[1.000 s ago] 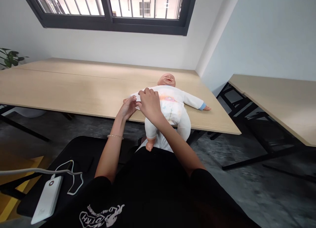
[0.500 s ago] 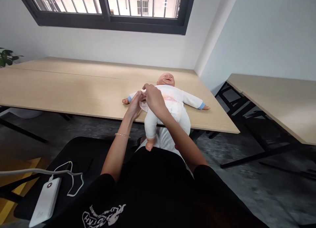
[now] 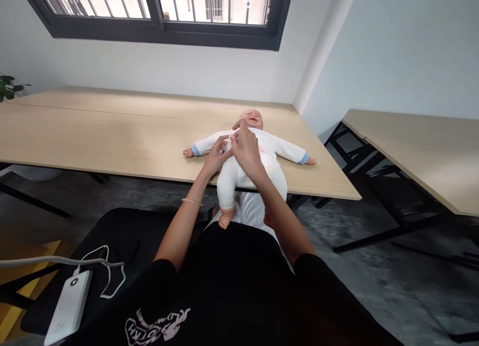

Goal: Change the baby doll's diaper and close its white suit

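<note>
A baby doll (image 3: 253,117) in white clothes with blue cuffs lies on its back, its arms spread and its legs over the table's front edge. Around its hips is a white diaper (image 3: 268,160) with a faint pink print. My left hand (image 3: 218,155) is at the side of the doll's waist, thumb and fingers curled round the diaper's edge. Close against it, my right hand (image 3: 247,145) pinches a bit of white material at the diaper's side, over the doll's belly. My fingers partly hide what they grip.
The doll rests on a light wooden table (image 3: 112,136) below a barred window. A second table (image 3: 411,151) stands to the right across a gap. On a black chair (image 3: 123,231) at left lies a white power bank (image 3: 69,306) with its cable (image 3: 108,261).
Both hands have moved right and inward, from the doll's side to over its waist. The pinkish-white diaper flap at the left side has come in with them.
</note>
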{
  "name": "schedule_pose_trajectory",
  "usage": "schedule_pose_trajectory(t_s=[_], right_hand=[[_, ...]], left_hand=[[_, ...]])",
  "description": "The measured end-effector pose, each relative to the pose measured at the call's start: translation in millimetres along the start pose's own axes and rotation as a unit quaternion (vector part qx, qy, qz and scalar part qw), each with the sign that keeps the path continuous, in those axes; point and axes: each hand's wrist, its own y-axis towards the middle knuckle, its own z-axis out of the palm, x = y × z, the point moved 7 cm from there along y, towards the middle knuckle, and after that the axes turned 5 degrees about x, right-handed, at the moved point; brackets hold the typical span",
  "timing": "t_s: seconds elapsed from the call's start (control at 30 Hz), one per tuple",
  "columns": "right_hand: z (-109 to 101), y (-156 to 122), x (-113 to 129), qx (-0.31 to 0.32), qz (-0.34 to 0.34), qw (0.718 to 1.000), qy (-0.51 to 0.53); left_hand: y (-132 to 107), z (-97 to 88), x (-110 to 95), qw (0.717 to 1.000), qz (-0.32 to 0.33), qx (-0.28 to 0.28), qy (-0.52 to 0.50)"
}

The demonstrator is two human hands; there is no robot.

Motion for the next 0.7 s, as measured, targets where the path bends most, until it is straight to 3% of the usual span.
schedule_pose_trajectory(t_s=[0.23, 0.7], right_hand=[[-5.6, -12.9, -36.1, -0.052, 0.085, 0.995, 0.009], [-2.8, -20.7, -44.8, -0.059, 0.132, 0.989, 0.017]], left_hand=[[-7.0, -2.8, -3.8, 0.999, -0.015, -0.009, 0.043], [-12.6, -0.7, -13.7, 0.996, -0.026, -0.017, 0.079]])
